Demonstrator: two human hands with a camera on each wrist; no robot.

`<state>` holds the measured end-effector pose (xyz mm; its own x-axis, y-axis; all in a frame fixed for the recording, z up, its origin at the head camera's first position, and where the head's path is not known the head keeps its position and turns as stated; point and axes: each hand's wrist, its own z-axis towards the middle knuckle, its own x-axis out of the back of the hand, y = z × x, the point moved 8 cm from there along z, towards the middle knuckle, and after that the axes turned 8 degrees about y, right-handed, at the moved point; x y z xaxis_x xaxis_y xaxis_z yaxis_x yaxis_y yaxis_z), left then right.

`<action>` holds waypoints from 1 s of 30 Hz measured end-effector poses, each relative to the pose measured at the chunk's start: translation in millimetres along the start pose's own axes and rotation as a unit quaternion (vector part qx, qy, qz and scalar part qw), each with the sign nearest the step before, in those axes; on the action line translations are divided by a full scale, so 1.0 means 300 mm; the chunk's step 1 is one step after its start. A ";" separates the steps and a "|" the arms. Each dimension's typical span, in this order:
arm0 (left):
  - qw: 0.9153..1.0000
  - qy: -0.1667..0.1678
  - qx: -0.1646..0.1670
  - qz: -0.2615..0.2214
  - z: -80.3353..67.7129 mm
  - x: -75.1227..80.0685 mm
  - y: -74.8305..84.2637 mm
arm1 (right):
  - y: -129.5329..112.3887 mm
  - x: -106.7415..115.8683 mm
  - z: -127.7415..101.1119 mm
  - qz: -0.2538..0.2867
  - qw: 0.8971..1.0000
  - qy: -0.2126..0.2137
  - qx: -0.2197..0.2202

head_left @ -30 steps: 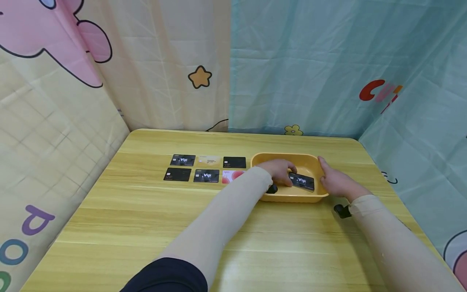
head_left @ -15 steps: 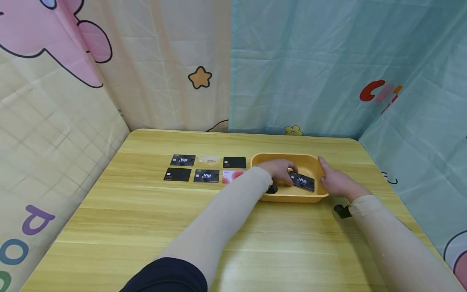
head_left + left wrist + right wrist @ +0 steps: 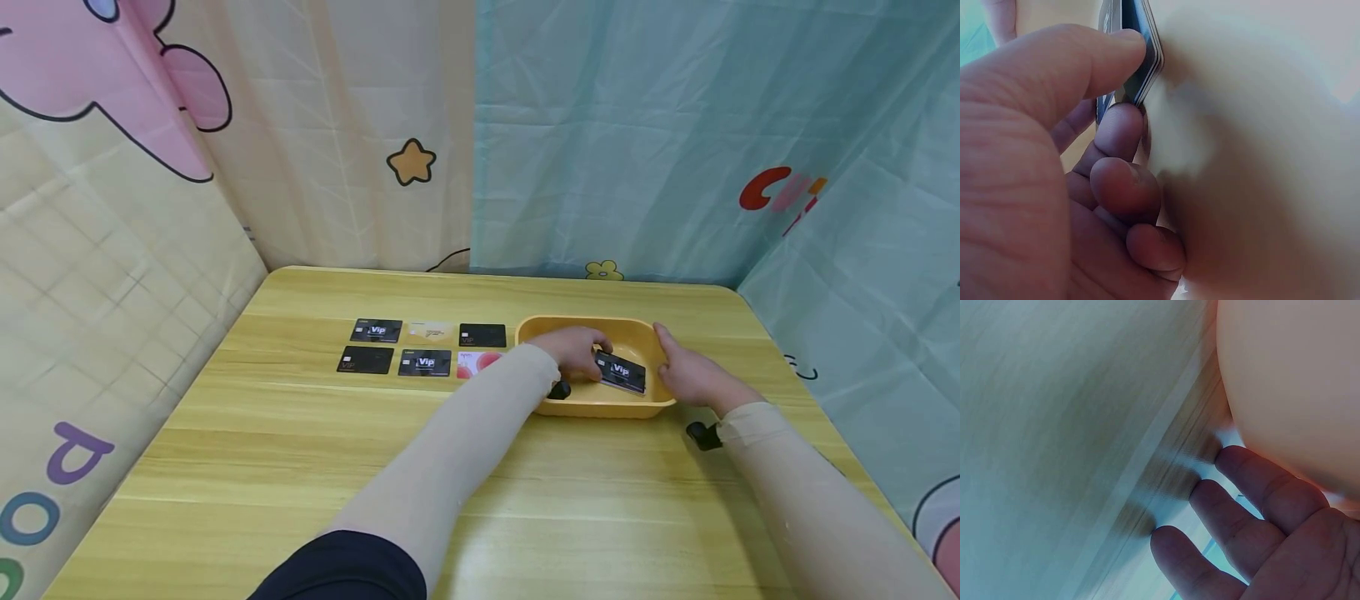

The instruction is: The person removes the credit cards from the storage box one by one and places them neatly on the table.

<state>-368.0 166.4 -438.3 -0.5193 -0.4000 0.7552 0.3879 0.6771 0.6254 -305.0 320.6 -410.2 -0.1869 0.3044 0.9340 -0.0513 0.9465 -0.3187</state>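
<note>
The left hand (image 3: 573,350) pinches a small stack of cards (image 3: 621,372) inside the yellow tray (image 3: 592,407), while the right hand (image 3: 690,375), fingers relaxed, steadies its 3 o'clock wall (6 cards (image 3: 425,347) lie on the surface at 9 o'clock).

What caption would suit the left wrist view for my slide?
Left hand pinches the edge of stacked cards between thumb and fingers inside the yellow tray.

table (image 3: 300,467): pale wood grain, satin | tray (image 3: 592,407): smooth matt orange plastic | card (image 3: 621,372): glossy black plastic
</note>
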 end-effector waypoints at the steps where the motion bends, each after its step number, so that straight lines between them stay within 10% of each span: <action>1: 1.000 0.000 -0.002 -0.003 -0.001 -0.001 0.001 | 0.001 0.000 0.001 -0.001 1.000 0.000 0.000; 30: 1.000 0.015 -0.006 0.000 -0.009 0.010 0.013 | 0.009 -0.008 0.003 -0.001 1.000 -0.008 -0.015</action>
<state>-365.9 166.2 -433.3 -0.4970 -0.4181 0.7604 0.3977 0.6691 0.6278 -305.6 322.4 -413.5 -0.2028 0.3009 0.9318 -0.0230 0.9499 -0.3117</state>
